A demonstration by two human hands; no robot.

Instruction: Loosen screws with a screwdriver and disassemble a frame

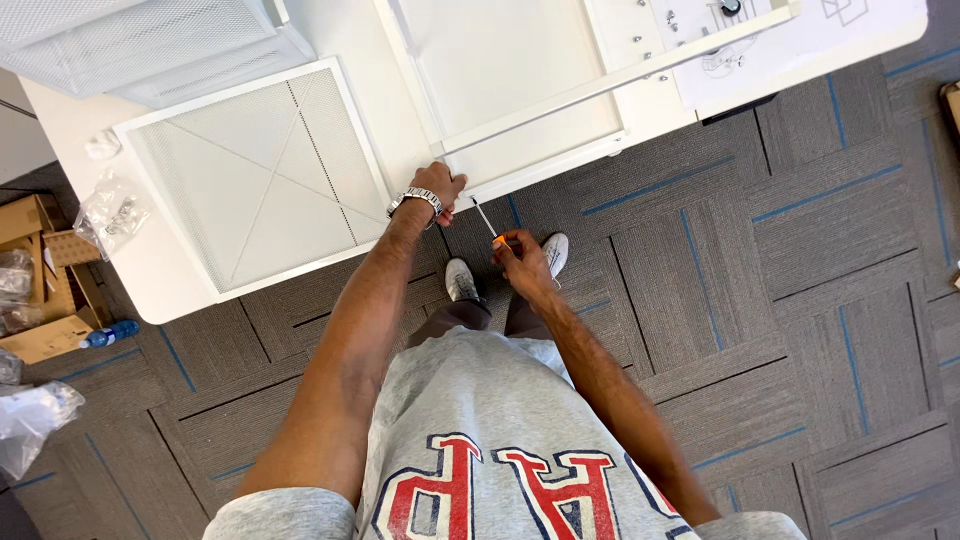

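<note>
My left hand (pixel 437 187), with a metal watch on the wrist, presses on the near corner of a white flat panel (pixel 520 70) at the edge of the white table (pixel 160 270). My right hand (pixel 522 260) grips a screwdriver (pixel 488 222) with an orange handle. Its thin shaft points up toward the panel's front edge, close to my left hand. Both hands hang over the table's near edge, above my white shoes.
A white perforated mesh panel (pixel 260 170) lies left of the hands. A bag of small hardware (pixel 108 212) lies on the table's left end. An instruction sheet (pixel 800 35) and loose screws lie at the far right. Cardboard boxes (pixel 40 290) and plastic bags stand on the carpet at left.
</note>
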